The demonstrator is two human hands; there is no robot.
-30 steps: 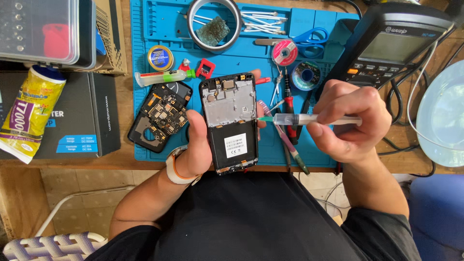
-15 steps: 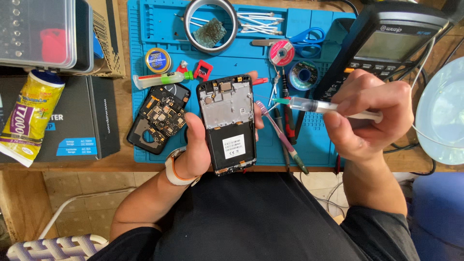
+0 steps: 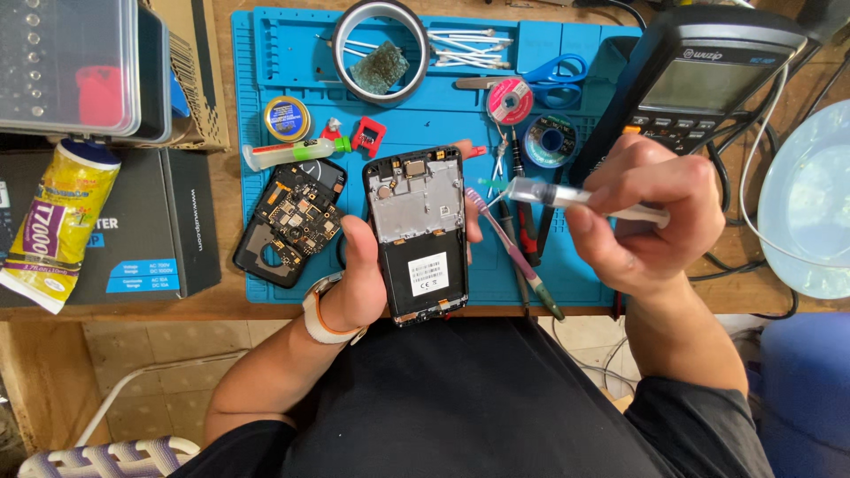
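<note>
syringe (image 3: 567,196) now farther from opened phone (image 3: 420,232), each in one hand's tight grip; cotton swabs (image 3: 469,46) in tray slot.

1 opened phone (image 3: 421,235) in left hand (image 3: 359,283); 1 syringe (image 3: 567,196) in right hand (image 3: 646,221). Left of grip: 1 circuit board (image 3: 292,221). Between hands: 1 toothbrush (image 3: 509,248). Beyond: 2 solder-wick spools (image 3: 511,100), 1 scissors (image 3: 553,71), 1 tape ring (image 3: 382,49), 1 multimeter (image 3: 699,80).

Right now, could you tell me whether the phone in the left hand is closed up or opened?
Opened: the phone has no back cover, showing its bare metal frame and a labelled battery.
</note>
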